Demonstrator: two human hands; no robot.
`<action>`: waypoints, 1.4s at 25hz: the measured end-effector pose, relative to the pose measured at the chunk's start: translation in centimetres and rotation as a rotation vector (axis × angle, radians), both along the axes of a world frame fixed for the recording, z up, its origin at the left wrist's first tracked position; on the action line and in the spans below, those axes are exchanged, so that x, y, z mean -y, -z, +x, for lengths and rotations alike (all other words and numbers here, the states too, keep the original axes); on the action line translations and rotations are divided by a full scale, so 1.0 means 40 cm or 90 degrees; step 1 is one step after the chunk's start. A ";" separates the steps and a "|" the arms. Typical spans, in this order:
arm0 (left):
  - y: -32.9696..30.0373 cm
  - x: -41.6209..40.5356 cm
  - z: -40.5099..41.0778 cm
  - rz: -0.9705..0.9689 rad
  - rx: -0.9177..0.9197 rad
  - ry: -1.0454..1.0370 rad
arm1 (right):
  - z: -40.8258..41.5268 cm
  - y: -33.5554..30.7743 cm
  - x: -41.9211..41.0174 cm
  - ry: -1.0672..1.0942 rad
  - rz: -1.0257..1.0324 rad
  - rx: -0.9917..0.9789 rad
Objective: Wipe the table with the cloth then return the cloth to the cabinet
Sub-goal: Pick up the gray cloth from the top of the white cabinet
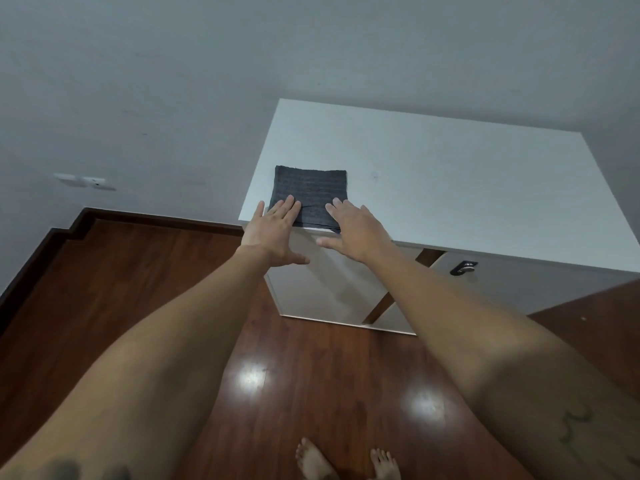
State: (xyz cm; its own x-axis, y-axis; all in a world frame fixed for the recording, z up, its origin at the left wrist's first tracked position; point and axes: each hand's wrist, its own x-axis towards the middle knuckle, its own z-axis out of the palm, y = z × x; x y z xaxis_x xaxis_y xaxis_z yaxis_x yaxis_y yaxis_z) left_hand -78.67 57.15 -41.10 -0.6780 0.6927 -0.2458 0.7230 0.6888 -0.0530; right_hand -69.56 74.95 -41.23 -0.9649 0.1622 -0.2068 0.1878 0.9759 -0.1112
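Note:
A dark grey folded cloth [311,192] lies flat near the front left corner of the white cabinet top [450,181]. My left hand [273,233] rests with its fingers spread on the cloth's near left corner. My right hand [356,230] lies flat with its fingertips on the cloth's near right corner. Neither hand grips the cloth; both palms hang over the cabinet's front edge.
The white cabinet has two front doors, the right one slightly ajar with a dark handle [463,268]. It stands against a grey wall on a glossy wooden floor [138,289]. A wall socket [86,181] is at the left. My bare feet [346,462] are below.

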 end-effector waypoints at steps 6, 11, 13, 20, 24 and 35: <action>0.019 0.013 0.031 0.025 -0.117 0.018 | 0.015 0.022 0.008 -0.062 0.160 -0.080; 0.026 -0.012 0.000 -0.003 -0.088 -0.017 | -0.008 0.010 0.015 -0.042 0.038 -0.032; 0.037 -0.015 0.008 -0.002 -0.080 -0.032 | -0.006 0.014 0.016 -0.027 0.010 -0.029; 0.046 -0.007 0.034 -0.027 -0.175 -0.002 | 0.015 0.044 0.018 -0.050 0.063 -0.065; 0.037 -0.005 0.042 -0.029 -0.172 0.010 | 0.021 0.038 0.019 -0.072 0.081 -0.083; -0.103 0.008 0.069 0.067 -0.075 -0.034 | 0.021 -0.068 -0.024 -0.041 -0.037 -0.061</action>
